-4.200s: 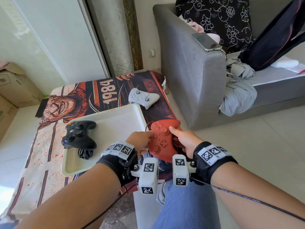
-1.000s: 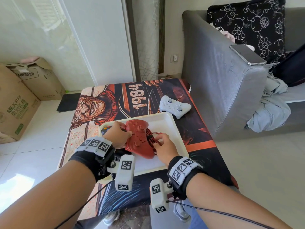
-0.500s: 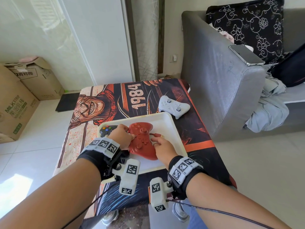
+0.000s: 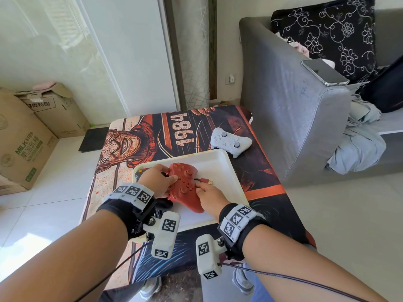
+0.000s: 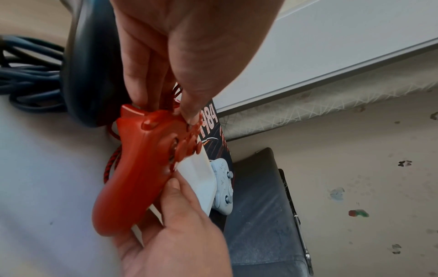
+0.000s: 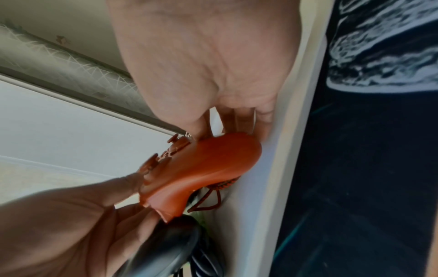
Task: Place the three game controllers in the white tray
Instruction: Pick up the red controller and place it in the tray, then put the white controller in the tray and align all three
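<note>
1. The left hand and right hand each grip one side of the red controller, fingers curled round it, inside the white tray.
2. The black controller lies in the tray just beside the red one.
3. The white controller sits on the printed table cover, just beyond the tray.
4. A grey sofa stands beyond.

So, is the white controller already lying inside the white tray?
No. In the head view the white controller lies on the printed cloth beyond the far corner of the white tray, outside its rim.
</note>
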`<state>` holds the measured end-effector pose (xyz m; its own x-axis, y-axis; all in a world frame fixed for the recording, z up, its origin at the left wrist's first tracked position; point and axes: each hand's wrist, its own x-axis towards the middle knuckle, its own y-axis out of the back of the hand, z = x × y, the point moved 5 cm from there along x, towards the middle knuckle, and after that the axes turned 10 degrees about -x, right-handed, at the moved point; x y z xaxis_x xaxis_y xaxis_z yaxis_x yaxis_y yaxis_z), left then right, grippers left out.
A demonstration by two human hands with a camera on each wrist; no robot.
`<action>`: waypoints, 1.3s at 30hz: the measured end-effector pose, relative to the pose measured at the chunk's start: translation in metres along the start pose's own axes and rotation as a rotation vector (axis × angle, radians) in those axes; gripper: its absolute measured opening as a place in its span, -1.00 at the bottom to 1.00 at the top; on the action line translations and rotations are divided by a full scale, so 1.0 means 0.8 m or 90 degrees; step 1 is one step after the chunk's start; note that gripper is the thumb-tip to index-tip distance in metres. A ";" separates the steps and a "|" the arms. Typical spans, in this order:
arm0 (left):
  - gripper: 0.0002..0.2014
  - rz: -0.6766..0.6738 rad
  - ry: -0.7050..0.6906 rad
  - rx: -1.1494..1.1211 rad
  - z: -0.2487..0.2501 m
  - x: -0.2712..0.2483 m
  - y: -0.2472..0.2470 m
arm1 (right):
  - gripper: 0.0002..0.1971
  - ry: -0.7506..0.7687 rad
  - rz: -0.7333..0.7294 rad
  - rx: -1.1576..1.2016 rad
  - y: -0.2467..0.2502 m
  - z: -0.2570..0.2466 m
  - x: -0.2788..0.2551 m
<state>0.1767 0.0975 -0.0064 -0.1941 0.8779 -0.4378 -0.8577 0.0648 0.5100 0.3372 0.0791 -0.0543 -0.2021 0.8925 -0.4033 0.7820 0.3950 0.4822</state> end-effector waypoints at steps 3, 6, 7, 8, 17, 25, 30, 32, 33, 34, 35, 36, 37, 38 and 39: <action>-0.62 -0.002 -0.010 0.059 0.001 -0.001 -0.004 | -0.58 -0.016 0.002 0.007 0.007 0.005 -0.004; -0.62 -0.002 -0.011 0.030 0.006 -0.002 -0.001 | -0.58 -0.017 -0.023 0.015 0.011 0.008 -0.003; -0.66 -0.007 0.000 0.028 0.008 -0.003 0.000 | -0.58 -0.012 -0.032 0.015 0.013 0.008 -0.004; -0.70 -0.007 0.011 0.039 0.011 -0.004 0.002 | -0.58 -0.006 -0.037 0.010 0.015 0.006 -0.004; -0.79 0.014 -0.050 0.142 0.076 -0.022 0.011 | -0.63 0.005 0.012 0.093 0.068 -0.003 0.001; -0.66 -0.051 -0.017 -0.246 0.132 -0.008 -0.042 | -0.72 -0.050 0.014 0.354 0.141 -0.003 0.011; -0.63 -0.064 0.047 -0.381 0.149 0.017 -0.073 | -0.58 -0.066 0.082 0.398 0.179 0.006 0.018; -0.70 -0.070 0.074 -0.413 0.154 0.032 -0.082 | -0.65 -0.077 0.116 0.385 0.191 0.016 0.033; -0.74 -0.072 0.085 -0.425 0.155 0.039 -0.085 | -0.70 -0.081 0.116 0.386 0.195 0.021 0.039; -0.75 -0.074 0.095 -0.434 0.157 0.045 -0.088 | -0.76 -0.085 0.120 0.383 0.200 0.024 0.044; -0.75 -0.077 0.103 -0.440 0.159 0.055 -0.092 | -0.78 -0.090 0.126 0.378 0.206 0.027 0.052; -0.73 -0.079 0.108 -0.443 0.161 0.064 -0.096 | -0.76 -0.094 0.132 0.381 0.212 0.030 0.058; -0.68 -0.079 0.111 -0.442 0.163 0.072 -0.099 | -0.71 -0.099 0.137 0.386 0.216 0.033 0.065; -0.62 -0.076 0.113 -0.438 0.163 0.080 -0.102 | -0.66 -0.106 0.139 0.393 0.219 0.037 0.071; -0.57 -0.072 0.117 -0.430 0.164 0.089 -0.105 | -0.62 -0.118 0.141 0.399 0.221 0.040 0.079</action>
<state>0.2978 0.2172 0.0167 -0.1124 0.7853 -0.6089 -0.9735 -0.2097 -0.0908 0.4821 0.1984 -0.0195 0.0618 0.8638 -0.5000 0.9979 -0.0425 0.0498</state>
